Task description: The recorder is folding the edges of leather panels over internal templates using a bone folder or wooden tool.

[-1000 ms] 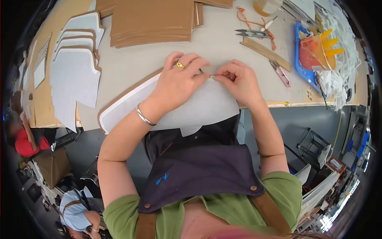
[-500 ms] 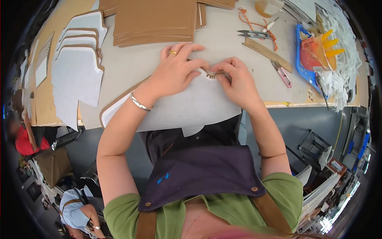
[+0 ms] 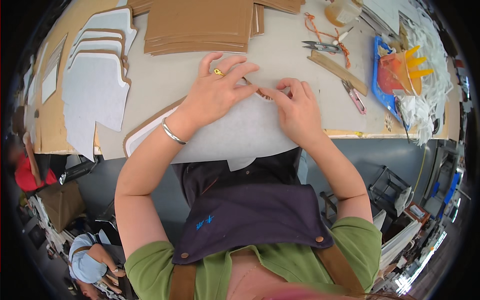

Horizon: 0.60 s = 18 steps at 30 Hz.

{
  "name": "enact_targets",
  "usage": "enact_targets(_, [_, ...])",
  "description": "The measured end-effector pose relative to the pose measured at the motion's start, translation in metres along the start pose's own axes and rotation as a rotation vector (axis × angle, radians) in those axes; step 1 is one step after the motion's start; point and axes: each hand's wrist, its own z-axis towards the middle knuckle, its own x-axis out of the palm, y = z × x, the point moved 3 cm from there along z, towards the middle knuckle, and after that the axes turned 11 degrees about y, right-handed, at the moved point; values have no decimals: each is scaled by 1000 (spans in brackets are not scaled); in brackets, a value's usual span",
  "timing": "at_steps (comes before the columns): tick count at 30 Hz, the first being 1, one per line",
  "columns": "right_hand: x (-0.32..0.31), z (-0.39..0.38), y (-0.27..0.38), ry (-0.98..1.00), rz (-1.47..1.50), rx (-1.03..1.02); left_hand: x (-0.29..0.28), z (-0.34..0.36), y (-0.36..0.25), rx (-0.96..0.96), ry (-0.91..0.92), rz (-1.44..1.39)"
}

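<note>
Head view: left hand [image 3: 216, 95] pressed flat, fingers spread, on white sheet [image 3: 235, 132] at near table [image 3: 295, 60] edge, sheet overhanging toward apron. Right hand [image 3: 295, 107] rested on sheet's upper edge, thumb and forefinger pinched together there, just beside left fingertips; what was pinched could not be told. Beyond: cardboard stack [image 3: 197, 25], snips [image 3: 322, 47], white cut panels [image 3: 92, 85] far left.

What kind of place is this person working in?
Probably a craft or packaging workshop: stacked cardboard sheets and white-faced cut panels cover the worktable, with thread snips nearby and another seated worker below.
</note>
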Motion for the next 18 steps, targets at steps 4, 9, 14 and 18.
enact_targets(4, [-10, -2, 10, -73, -170, -136, -5, -5, -30, -149, 37, 64])
enact_targets(9, [-39, 13, -54, -54, -31, -48, 0, -20, -49, -292, 58, -178])
enact_targets(14, [-76, 13, -138, 42, -321, 253, 3, -22, -73, -258, -35, -226])
enact_targets(18, [-75, 23, -134, 211, -407, 319, 5, -23, -76, -311, -34, -290])
